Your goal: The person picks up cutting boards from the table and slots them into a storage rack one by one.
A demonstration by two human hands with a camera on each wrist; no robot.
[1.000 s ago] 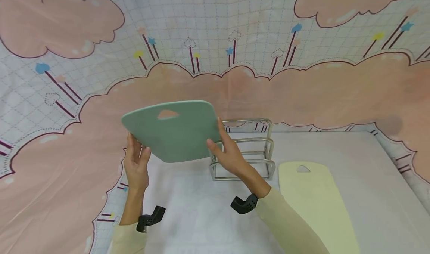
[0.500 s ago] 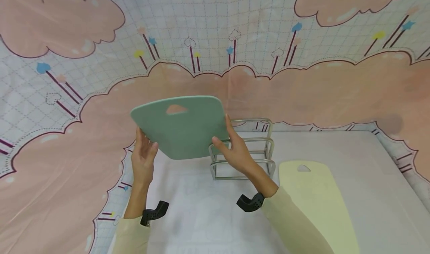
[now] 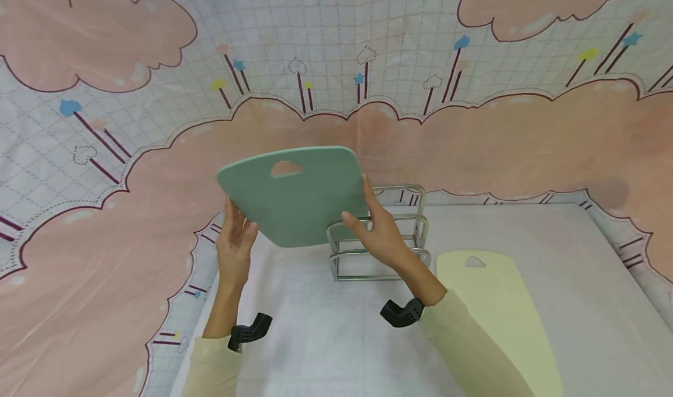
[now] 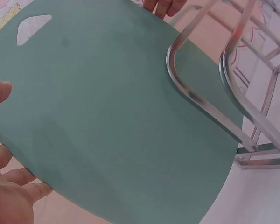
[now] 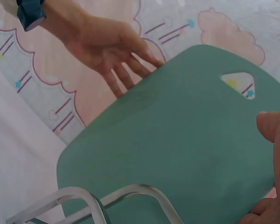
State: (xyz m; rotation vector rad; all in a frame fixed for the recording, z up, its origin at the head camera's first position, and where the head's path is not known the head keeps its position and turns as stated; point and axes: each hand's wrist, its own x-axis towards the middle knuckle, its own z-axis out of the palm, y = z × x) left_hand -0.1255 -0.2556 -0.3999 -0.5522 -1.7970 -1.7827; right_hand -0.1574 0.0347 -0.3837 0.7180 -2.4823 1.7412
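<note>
A green cutting board (image 3: 294, 204) is held tilted up between both hands, its cut-out handle hole near the top. My left hand (image 3: 235, 251) holds its left edge, fingertips along the rim. On the right edge, my right hand (image 3: 381, 233) grips it with the thumb over the front face and fingers behind. The board's lower right part overlaps a silver metal rack (image 3: 381, 278); in the left wrist view, two of the rack's bars (image 4: 196, 99) cross in front of the board. The rack's back bar (image 3: 405, 187) shows beyond the right hand.
A pale yellow cutting board (image 3: 489, 309) lies flat on the white table (image 3: 568, 251), right of the rack and partly under the right sleeve (image 3: 468, 338). A patterned cloth (image 3: 473, 146) with clouds hangs behind the table.
Both hands have moved the green cutting board to the right and slightly up, so more of it overlaps the rack. The rack and yellow cutting board have stayed put.
</note>
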